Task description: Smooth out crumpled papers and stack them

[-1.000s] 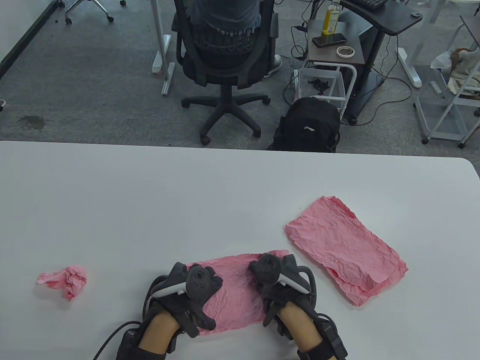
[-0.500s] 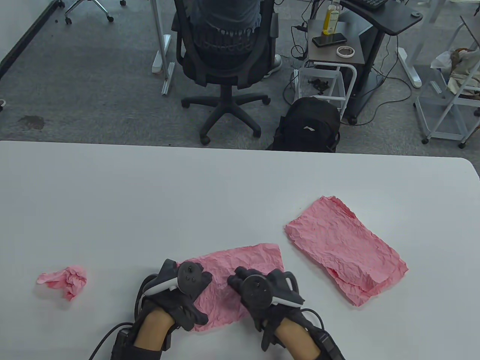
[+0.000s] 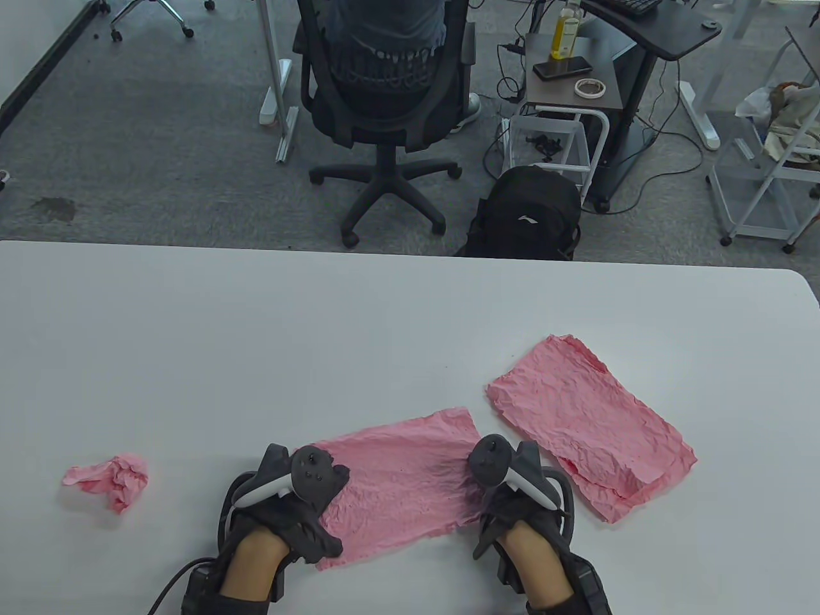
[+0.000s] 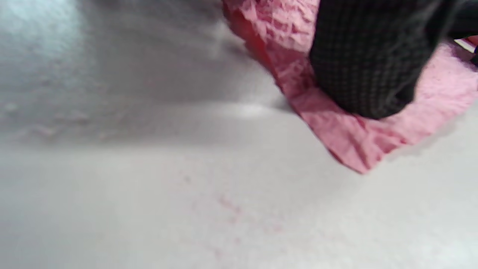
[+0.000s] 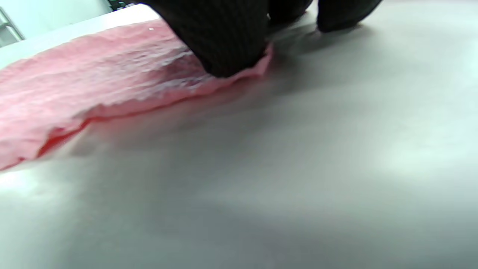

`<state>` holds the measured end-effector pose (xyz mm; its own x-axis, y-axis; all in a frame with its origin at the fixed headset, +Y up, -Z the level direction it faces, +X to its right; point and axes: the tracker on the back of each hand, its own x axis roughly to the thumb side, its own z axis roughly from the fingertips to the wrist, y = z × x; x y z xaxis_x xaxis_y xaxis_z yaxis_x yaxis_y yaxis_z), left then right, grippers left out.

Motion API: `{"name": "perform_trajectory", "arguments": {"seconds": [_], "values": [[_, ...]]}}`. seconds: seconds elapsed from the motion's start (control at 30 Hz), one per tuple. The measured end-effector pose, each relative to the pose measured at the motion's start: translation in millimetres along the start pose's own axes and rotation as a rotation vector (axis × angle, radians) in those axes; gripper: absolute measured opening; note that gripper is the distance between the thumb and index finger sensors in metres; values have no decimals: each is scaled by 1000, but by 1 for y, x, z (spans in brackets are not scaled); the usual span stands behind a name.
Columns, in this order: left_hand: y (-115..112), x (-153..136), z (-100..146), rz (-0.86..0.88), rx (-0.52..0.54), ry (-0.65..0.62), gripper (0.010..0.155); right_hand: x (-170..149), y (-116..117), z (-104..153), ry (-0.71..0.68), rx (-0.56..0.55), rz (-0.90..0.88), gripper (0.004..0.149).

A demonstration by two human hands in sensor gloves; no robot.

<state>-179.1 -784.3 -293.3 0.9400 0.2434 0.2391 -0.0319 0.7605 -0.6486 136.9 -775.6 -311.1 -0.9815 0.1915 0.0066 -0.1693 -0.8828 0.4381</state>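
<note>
white swoosh logo on black backpack (image 3: 526,219), no readable text

White table top (image 3: 384,320): open surface spans the far half and the middle left. Obstacles: crumpled pink paper ball (image 3: 109,480) near left; wrinkled pink sheet (image 3: 400,483) at the near centre; flattened pink paper stack (image 3: 589,426) right, a narrow gap between the latter two.

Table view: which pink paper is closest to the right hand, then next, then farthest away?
From the right hand:
1. Middle sheet: under its fingers, between both hands.
2. Flattened sheet: just to the right, apart from the hand.
3. Crumpled ball: far left, past the left hand.
</note>
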Motion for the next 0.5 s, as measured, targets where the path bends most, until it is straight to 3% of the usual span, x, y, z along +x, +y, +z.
{"name": "perform_trajectory", "arguments": {"seconds": [0.13,0.2,0.27,0.3,0.37,0.43,0.5], "values": [[-1,4,-2,-27,-20,-2,115,8,-8,8,-54,-116,55,66],[-1,5,-2,-33,-20,1,115,33,-12,19,-207,-236,71,64],[-1,5,-2,-27,-21,0,115,62,-1,25,-371,-257,86,61],[-1,5,-2,-27,-21,0,115,73,6,25,-418,-227,103,60],[-1,5,-2,-27,-20,0,115,95,25,20,-464,-67,177,60],[0,7,-6,-27,-59,11,115,94,35,11,-371,64,237,64],[-2,4,-3,-13,-42,3,114,75,26,4,-365,30,91,64]]}}
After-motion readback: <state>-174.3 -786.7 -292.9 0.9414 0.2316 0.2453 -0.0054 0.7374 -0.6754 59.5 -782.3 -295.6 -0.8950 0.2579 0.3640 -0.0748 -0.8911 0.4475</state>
